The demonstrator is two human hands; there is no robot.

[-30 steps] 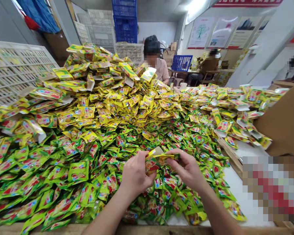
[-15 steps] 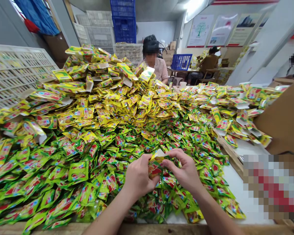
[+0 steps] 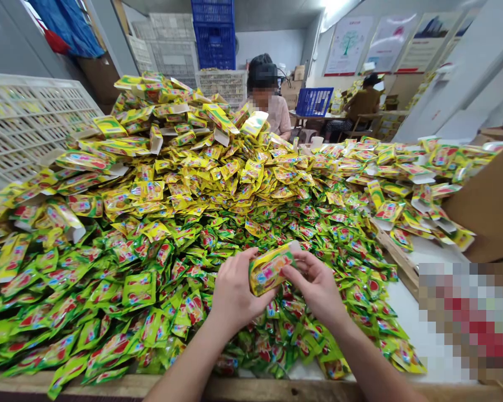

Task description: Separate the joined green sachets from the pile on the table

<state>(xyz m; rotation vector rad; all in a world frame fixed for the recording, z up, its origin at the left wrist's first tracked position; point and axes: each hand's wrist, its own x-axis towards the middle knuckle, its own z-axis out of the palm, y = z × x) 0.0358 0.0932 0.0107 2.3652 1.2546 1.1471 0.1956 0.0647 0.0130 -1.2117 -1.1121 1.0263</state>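
Between my two hands is a small yellow printed carton (image 3: 272, 269), its long face tilted toward me and a pale flap at its far right end. My left hand (image 3: 237, 293) grips the left end, thumb below and fingers behind. My right hand (image 3: 321, 285) pinches the right end near the flap, its fingertips partly hidden behind the carton. Below and around both hands lies a wide heap of green printed sachets (image 3: 138, 287). Farther back the heap turns to yellow sachets (image 3: 251, 173).
More yellow cartons (image 3: 109, 127) are piled at the back left, others (image 3: 389, 211) at the right. A white crate (image 3: 33, 120) stands at left, a brown cardboard panel (image 3: 490, 201) at right. A wooden edge (image 3: 310, 389) runs along the front. A person (image 3: 272, 109) sits opposite.
The carton has turned so its long printed face now shows toward me; its pale flap has shifted to the right. Both hands still hold it.
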